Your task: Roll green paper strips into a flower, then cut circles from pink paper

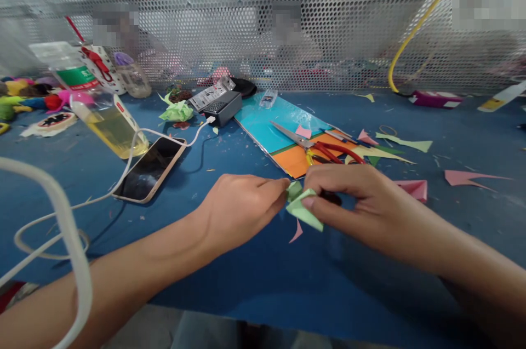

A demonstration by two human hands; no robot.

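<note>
A small piece of folded light green paper point(306, 211) is held between my two hands, above the blue table. My left hand point(242, 204) pinches its left edge between thumb and fingers. On the other side, my right hand point(349, 195) grips it with the thumb pressed on the near face. The fingertips of both hands are partly hidden. Just beyond lie red-handled scissors point(306, 142) on sheets of blue and orange paper point(267, 121). A folded pink paper piece point(413, 190) shows behind my right hand, and a thin pink scrap point(296, 232) lies below the green paper.
A phone point(152, 169), a tilted bottle of yellow liquid point(109, 124) and a dark grey box point(224, 108) with a white cable point(66, 228) are on the left. Paper scraps point(405, 142) lie on the right. A perforated metal screen point(230, 26) stands behind the table.
</note>
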